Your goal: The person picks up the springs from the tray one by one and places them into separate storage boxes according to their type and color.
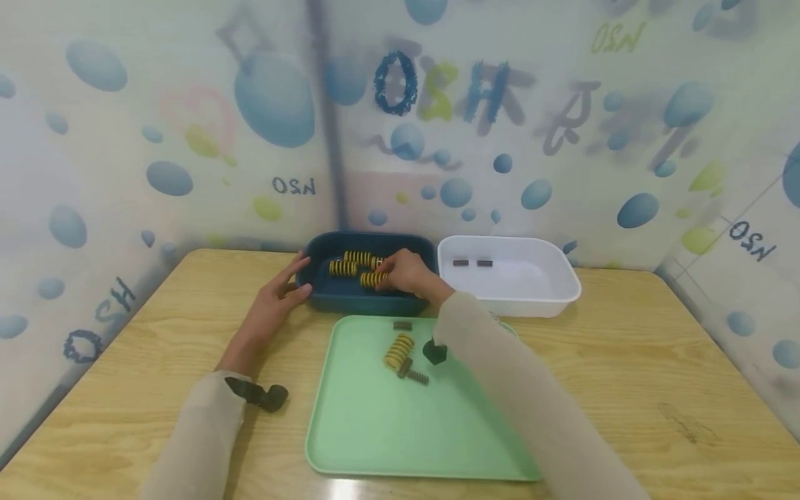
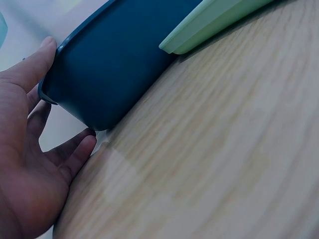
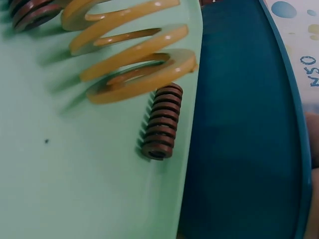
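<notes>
Your right hand [image 1: 409, 272] is narrowed over the front of the navy bin [image 1: 325, 301], thumb and fingertips pinching the right end of a yellow coil spring [image 1: 371, 280] inside it. Your left hand [image 1: 275, 300] is spread wide against that bin's left end, thumb and fingers touching its outside. The head view shows little of that contact, but the left wrist view has your thumb up at the rim and other fingers lower down the side, near the base. Three more yellow springs [image 1: 343, 268] lie behind the pinched one, one partly hidden by your fingers. Just in front of the bin, on the green tray [image 1: 412, 434], rest a larger yellow spring [image 1: 398, 352] and three small dark springs [image 1: 417, 377]: one near the back rim, two by the larger spring's near end. Your right wrist view leaves out the pinched spring, yet shows the tray springs close up, with wide gaps between the larger one's coils, reddish-brown colour on the small ones, and a dark speck [image 3: 47, 141] on the tray. Only the head view takes in the white bin [image 1: 519, 278], right beside the navy one, with two short dark pieces [image 1: 485, 264] in it. All of it stands on your wood-grain table [image 1: 637, 361]. On the patterned backdrop [image 1: 400, 191] behind, you can read large letters [image 1: 439, 91] "OSH", like H2O back to front; smaller lettering [image 1: 294, 186] resembles a reversed "H2O". The bins and tray show no readable label.
</notes>
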The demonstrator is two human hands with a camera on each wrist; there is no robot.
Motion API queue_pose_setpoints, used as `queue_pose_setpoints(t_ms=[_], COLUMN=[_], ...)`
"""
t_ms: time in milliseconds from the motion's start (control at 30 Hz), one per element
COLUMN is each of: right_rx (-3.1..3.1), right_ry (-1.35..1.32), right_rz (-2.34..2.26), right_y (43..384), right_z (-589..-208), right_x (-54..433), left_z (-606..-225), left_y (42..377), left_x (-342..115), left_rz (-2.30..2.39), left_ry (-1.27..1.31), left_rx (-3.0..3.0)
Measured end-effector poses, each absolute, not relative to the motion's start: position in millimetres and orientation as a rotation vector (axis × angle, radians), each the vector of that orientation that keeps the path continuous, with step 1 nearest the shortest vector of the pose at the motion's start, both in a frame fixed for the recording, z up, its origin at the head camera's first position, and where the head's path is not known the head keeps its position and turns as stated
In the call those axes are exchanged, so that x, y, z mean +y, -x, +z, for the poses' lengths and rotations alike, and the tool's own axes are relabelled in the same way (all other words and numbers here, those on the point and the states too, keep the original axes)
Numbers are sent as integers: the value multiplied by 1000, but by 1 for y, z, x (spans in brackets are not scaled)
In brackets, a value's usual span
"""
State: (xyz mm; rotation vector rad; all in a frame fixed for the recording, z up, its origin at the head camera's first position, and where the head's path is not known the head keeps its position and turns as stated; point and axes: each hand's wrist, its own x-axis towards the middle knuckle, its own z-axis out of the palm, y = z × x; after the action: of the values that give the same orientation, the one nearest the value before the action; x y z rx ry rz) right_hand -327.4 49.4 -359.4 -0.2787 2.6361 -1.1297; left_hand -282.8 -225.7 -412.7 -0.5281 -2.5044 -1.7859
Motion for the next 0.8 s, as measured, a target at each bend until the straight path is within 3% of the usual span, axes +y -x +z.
queue_pose_setpoints(t_ms=[800], right_rx=[2743], right_ry=[265], right_rz=[-1017], right_y=[333], right_z=[-363], right_x=[46], left_z=[-414], left_y=[284], left_x=[-227], left_rz=[-1823], left_ry=[543], left_rx=[-2498])
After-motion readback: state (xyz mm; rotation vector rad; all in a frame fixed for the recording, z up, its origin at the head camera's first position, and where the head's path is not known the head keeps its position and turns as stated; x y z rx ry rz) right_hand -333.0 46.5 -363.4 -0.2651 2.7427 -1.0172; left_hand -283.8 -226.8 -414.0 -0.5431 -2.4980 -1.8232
